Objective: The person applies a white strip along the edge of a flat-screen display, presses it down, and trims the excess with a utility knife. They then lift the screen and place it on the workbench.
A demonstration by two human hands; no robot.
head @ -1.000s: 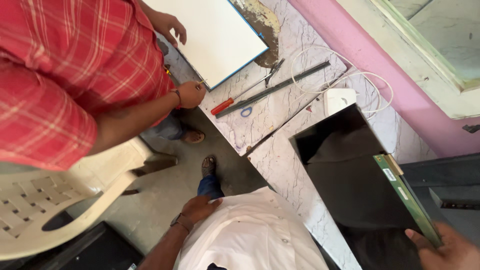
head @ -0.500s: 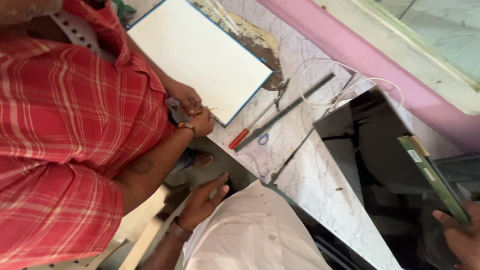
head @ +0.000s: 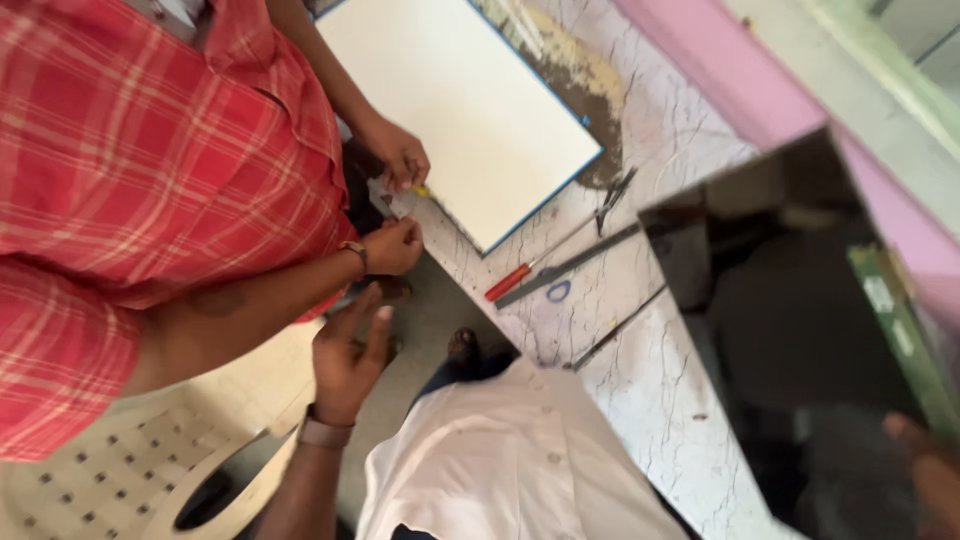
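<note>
While the right hand (head: 925, 450) steadies the near corner of the dark panel (head: 800, 330) on the tabletop (head: 640, 400), its grip unclear at the frame edge, the left hand (head: 350, 345) hangs open and empty, well left of the panel. The overhanging panel could tip if released.

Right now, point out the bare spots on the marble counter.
Bare marble lies between the thin rod and the dark panel. Crowded: the strip between the white board and the panel, with the red-handled screwdriver.
</note>
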